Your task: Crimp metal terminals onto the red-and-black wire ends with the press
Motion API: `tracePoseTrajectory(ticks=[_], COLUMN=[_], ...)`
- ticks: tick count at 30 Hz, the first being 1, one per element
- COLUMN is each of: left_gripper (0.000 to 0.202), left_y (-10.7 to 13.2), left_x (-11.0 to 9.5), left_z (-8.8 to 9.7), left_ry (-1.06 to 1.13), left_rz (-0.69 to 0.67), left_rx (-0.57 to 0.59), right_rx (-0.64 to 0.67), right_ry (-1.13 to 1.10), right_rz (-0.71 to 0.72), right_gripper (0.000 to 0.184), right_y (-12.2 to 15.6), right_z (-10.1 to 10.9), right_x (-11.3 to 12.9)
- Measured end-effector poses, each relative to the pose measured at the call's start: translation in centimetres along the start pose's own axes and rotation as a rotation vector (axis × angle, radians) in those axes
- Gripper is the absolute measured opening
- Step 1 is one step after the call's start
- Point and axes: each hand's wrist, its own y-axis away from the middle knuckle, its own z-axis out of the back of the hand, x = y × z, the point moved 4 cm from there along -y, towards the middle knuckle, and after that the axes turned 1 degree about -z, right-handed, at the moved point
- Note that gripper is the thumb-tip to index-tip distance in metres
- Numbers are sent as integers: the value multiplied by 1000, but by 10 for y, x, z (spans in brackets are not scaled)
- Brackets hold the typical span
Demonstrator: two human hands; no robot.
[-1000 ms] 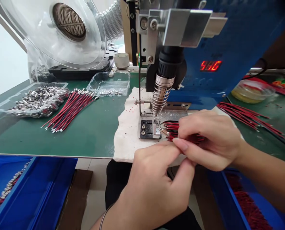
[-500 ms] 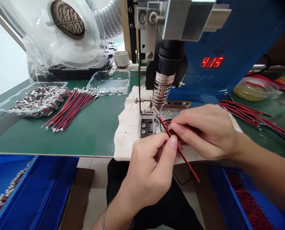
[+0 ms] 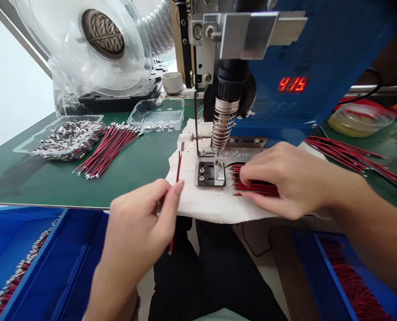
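My left hand (image 3: 141, 223) is closed, thumb against forefinger, on a red-and-black wire pair (image 3: 178, 171). A small silver metal cylinder (image 3: 182, 146) sits at the wire's upper end; its lower end pokes out beneath the hand. My right hand (image 3: 285, 180) rests over a pile of red and black wires (image 3: 236, 176), thumb and forefinger apart, other fingers partly hidden. Between the hands is a small black-and-metal fixture (image 3: 211, 174) under the spring-wrapped tip (image 3: 223, 122) of a soldering machine.
The blue machine body (image 3: 268, 116) stands behind. Leftward are a clear tray (image 3: 21, 147) of metal cylinders, a bundle of finished-looking wires (image 3: 108, 151) and another clear tray (image 3: 156, 116). More wires (image 3: 352, 156) lie right. Blue bins (image 3: 67, 249) stand below the table. A white cloth (image 3: 198, 207) covers the front edge.
My left hand has moved left, carrying the wire with its metal cylinder away from the fixture. The right hand has come down onto the wire pile, apart from the left.
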Motion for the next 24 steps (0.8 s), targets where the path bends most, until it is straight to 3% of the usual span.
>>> tracePoseTrajectory(ticks=[3,6,8,12,15,18,24], left_gripper=[45,53,55,54,51,52,62], left_y=[-20,-43,-57,-76,-86,-96,-104], left_x=[24,53,69,93,104,113,116], left_z=[10,14,16,18,19,18,25], left_ry=[-238,-438,-472,-550,-774,-988,-962], left_rz=[43,208,266,258,264,364,482], left_rx=[85,181,166,225,320,483,596], right_rx=[63,101,138,177,167,184,196], right_ry=[2,6,12,31,51,56,66], right_rz=[-16,-49,-84,-122,-121,-120,-128], right_gripper=[22,15,12,11,8,7,13], right_y=[1,0,0,-2,-1,0,3], right_z=[0,1,0,-2,-2,-4,-4], right_x=[0,2,3,6,6,5,4])
